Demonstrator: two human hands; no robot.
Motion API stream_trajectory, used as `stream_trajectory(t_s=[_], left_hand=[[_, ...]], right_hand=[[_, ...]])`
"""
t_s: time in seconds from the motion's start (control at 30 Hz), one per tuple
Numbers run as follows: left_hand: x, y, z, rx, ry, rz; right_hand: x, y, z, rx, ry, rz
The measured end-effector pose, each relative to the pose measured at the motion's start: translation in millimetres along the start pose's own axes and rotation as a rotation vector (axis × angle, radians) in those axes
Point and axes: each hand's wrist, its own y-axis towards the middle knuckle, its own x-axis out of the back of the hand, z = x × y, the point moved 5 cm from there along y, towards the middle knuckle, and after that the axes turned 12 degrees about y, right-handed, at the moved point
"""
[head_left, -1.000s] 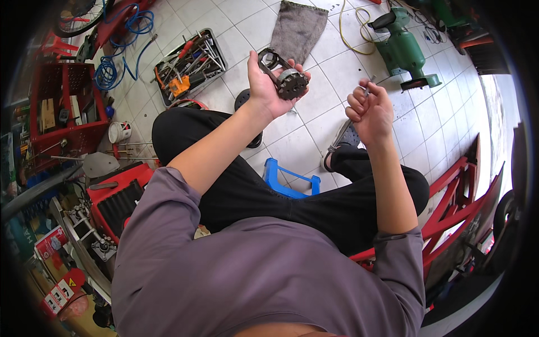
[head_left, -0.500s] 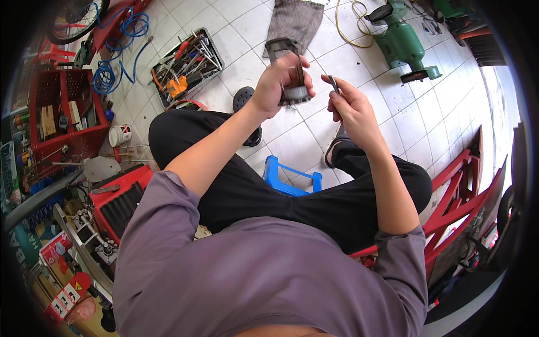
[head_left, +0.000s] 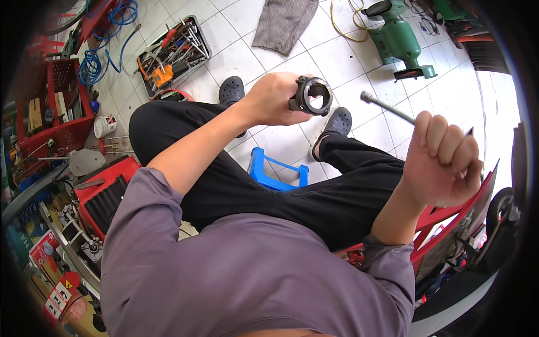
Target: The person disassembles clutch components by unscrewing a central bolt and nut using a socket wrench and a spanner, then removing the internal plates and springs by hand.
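My left hand (head_left: 270, 100) is closed around a dark hollow cylindrical housing (head_left: 301, 96), whose round open end with a notched rim faces up towards me. Raised on the right, my right hand (head_left: 443, 160) grips a long thin metal socket wrench (head_left: 392, 108) in a fist. The wrench's thicker end points up and left, towards the housing but well apart from it. A short dark tip sticks out at the far side of the fist; the rest of that end is hidden.
A tray of hand tools (head_left: 178, 53) lies at the far left, near a coiled blue hose (head_left: 90, 68). Beyond my feet is a grey cloth (head_left: 285, 25). A green bench grinder (head_left: 401, 42) stands far right. Between my legs is a blue stool (head_left: 258, 168).
The wrench hand has swung right and nearer, away from the housing, and turned into a raised fist. The housing has tipped so its open end faces me.
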Motion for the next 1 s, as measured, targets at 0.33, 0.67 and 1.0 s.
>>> stream_trajectory(t_s=[0.33, 0.67, 1.0], left_hand=[[-8.8, 4.3, -21.4, -0.155, -0.154, 0.014], [-5.9, 5.8, -25.5, -0.233, -0.148, -0.031], [-0.6, 7.3, -26.8, -0.202, -0.197, -0.092]], right_hand=[[-29.8, -18.3, -42.5, -0.157, -0.069, 0.103], [-33.2, -23.9, -50.3, -0.158, -0.173, 0.134], [-28.8, -13.1, -51.1, -0.1, -0.99, 0.201]])
